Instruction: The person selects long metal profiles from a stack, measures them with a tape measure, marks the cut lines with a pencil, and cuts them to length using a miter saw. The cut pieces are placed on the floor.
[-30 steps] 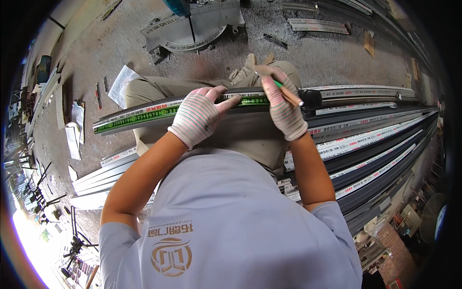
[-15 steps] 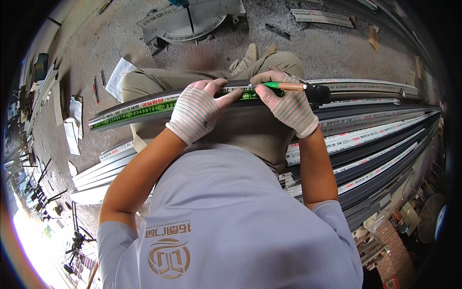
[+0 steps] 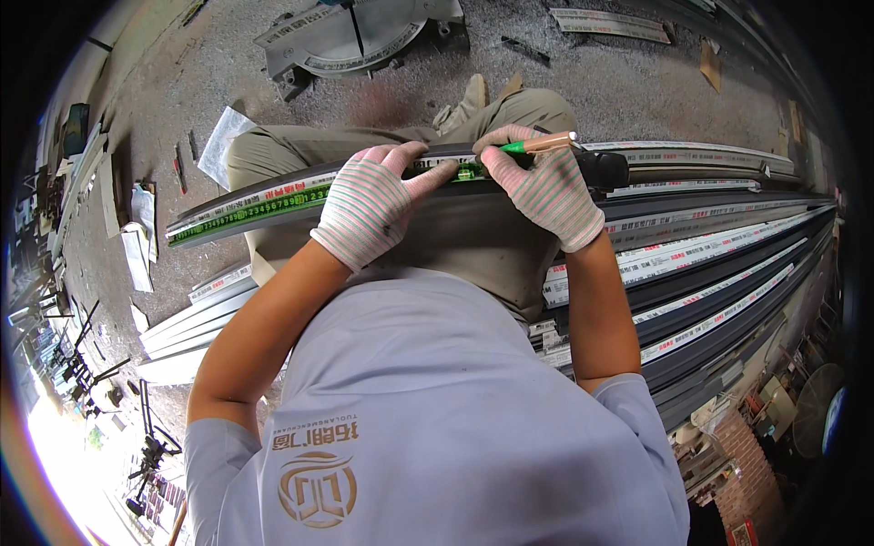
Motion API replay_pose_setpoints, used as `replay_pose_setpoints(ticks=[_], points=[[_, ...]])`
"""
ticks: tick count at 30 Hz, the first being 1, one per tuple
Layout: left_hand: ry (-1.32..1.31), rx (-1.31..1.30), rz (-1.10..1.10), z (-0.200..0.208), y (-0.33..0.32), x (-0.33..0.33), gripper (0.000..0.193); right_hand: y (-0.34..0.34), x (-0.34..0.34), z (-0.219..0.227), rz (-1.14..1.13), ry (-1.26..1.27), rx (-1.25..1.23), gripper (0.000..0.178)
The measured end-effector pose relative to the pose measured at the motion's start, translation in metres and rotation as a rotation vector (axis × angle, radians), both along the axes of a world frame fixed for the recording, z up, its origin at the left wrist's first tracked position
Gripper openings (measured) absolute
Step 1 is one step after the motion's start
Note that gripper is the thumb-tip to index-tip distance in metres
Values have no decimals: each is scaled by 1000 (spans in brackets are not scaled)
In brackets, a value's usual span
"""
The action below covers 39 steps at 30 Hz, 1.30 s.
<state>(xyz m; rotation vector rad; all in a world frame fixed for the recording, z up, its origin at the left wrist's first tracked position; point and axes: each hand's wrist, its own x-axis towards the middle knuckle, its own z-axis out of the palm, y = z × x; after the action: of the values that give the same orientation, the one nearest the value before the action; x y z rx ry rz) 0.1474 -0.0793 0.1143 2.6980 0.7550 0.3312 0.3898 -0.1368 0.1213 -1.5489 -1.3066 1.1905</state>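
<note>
A long dark metal profile (image 3: 305, 176) with a printed protective film lies across my lap. Along its near side runs the green blade of a tape measure (image 3: 264, 211), whose black case (image 3: 604, 170) is at the right end, beside my right hand. My left hand (image 3: 367, 206), in a striped knit glove, is closed over the profile and blade, thumb pointing right. My right hand (image 3: 549, 193), gloved alike, pinches a green and copper-coloured pen (image 3: 544, 144) above the profile. The pen's tip is hidden by the fingers.
A miter saw (image 3: 360, 41) stands on the floor ahead. Several long film-covered profiles (image 3: 692, 241) are stacked at my right, and pale ones (image 3: 200, 323) lie at my left. A white sheet (image 3: 226, 144) lies by my left knee; short offcuts (image 3: 610, 25) are farther off.
The pen's back end has swung up and away from me as my right hand turned slightly. My left hand stays on the profile, nearly unmoved.
</note>
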Motion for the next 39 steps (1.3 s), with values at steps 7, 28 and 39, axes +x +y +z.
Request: replay_pose_setpoints(ticks=[7, 28, 39], points=[[-8, 3, -5, 1, 1, 1, 60, -1, 1, -2, 12, -9, 4, 17], [11, -13, -6, 1, 1, 0, 61, -1, 1, -5, 15, 5, 11, 17], [18, -16, -7, 2, 1, 1, 61, 0, 0, -3, 5, -11, 31, 17]])
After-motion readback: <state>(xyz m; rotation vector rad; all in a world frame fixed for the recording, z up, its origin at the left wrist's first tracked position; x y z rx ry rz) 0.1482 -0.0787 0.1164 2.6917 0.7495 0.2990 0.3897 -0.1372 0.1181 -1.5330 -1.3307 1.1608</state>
